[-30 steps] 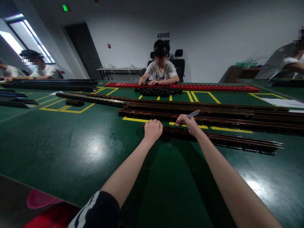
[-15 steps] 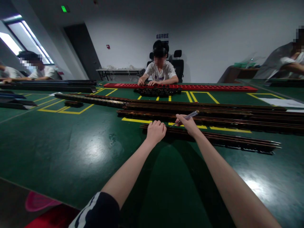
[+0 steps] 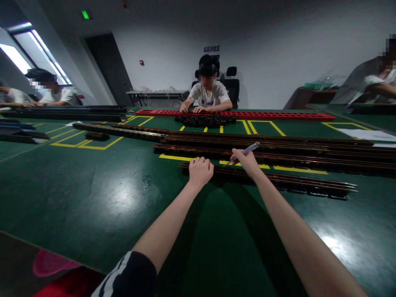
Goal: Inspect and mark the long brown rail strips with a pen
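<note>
My left hand is closed around a long dark strip with thin metal rods along it, near the strip's left end. The fingers' far side is hidden. In my right hand is a slim pen-like tool with a clear barrel, held like a pen. Its thin tip points down and left, close to the strip just right of my left hand; whether it touches cannot be made out. Behind both hands lie more long dark strips, side by side.
Yellow tape marks the green table. Across it a person works at a heap of dark parts beside a long red slotted rack. Dark profiles lie at the left. A pink basket stands below the table edge.
The strip has shifted to the left along with my left hand. My right hand has moved very slightly, with the pen-like tool still in it.
</note>
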The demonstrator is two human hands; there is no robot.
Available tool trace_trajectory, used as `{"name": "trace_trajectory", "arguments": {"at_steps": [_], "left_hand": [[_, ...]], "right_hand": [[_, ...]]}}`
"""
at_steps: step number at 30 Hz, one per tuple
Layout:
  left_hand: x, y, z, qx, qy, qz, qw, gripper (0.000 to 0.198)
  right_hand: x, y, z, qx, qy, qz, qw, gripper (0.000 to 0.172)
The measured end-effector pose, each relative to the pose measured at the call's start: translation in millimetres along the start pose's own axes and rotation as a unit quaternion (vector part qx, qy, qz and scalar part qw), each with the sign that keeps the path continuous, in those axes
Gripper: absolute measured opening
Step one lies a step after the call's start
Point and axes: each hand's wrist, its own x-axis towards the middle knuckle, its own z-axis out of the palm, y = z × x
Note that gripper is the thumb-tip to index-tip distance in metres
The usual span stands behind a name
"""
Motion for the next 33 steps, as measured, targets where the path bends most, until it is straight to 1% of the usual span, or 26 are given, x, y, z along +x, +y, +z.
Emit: {"name": "trace_trajectory", "arguments": {"at_steps": [5, 9, 12, 19, 24, 31, 33], "left_hand": [[1.0, -4.2, 0.0, 0.003, -0.004, -0.017, 1.000, 0.032], [1.8, -9.3, 0.4, 0.011, 0.002, -0.030, 0.999, 0.032], [2.3, -10.7, 0.0, 0.015, 0.001, -0.036, 0.999, 0.033], [2.0, -9.7, -0.2, 0.015, 0.001, -0.031, 0.999, 0.033], [1.2, -9.1, -1.5, 0.006, -0.002, -0.029, 1.000, 0.034], [0.6, -9.1, -1.5, 0.004, 0.000, -0.026, 1.000, 0.033], [0.7, -9.5, -0.4, 0.005, 0.002, -0.024, 1.000, 0.033]], "right_hand": [[-1.2, -3.6, 2.0, -0.011, 0.005, 0.016, 1.000, 0.040], [-4.8, -9.0, 6.4, -0.003, 0.020, 0.003, 1.000, 0.039], [-6.5, -10.5, 7.5, -0.001, 0.013, 0.005, 1.000, 0.038], [-4.9, -3.4, 2.8, 0.008, 0.006, 0.004, 1.000, 0.039], [-5.8, -3.6, 3.9, 0.018, 0.030, -0.013, 0.999, 0.037], [-2.3, 0.5, 0.3, 0.011, 0.015, -0.003, 1.000, 0.035], [-1.8, 1.2, 0.4, 0.012, 0.021, 0.002, 1.000, 0.034]]}}
